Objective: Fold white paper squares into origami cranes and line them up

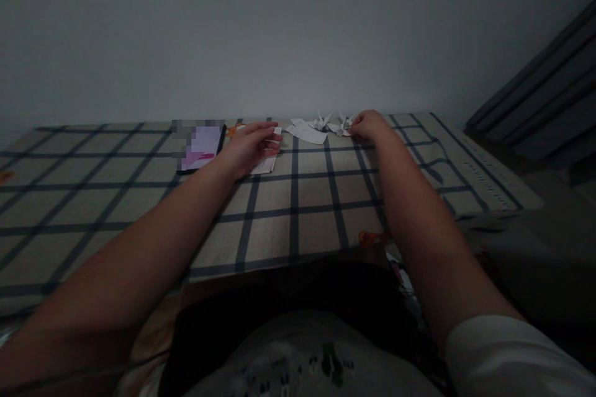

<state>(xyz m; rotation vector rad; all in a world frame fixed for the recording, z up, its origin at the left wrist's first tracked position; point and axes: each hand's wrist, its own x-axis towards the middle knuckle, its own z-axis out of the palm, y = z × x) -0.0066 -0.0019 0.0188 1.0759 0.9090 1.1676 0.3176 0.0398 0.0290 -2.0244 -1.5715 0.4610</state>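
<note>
My right hand (371,125) is at the far side of the table, its fingers pinched at the edge of a folded paper crane (343,126). A second paper crane (320,123) lies just left of that one. Flat pieces of white paper (305,131) lie beside and partly beneath the second crane. My left hand (251,147) hovers over or rests on a small stack of white paper (266,165), fingers loosely curved and apart. Part of the stack is hidden under this hand, and I cannot tell whether the hand touches it.
A tablet or phone with a lit screen (202,146) lies left of my left hand, partly pixelated. The table bears a checked cloth (274,198). A plain wall (288,31) rises behind it. A dark curtain (549,80) hangs at right.
</note>
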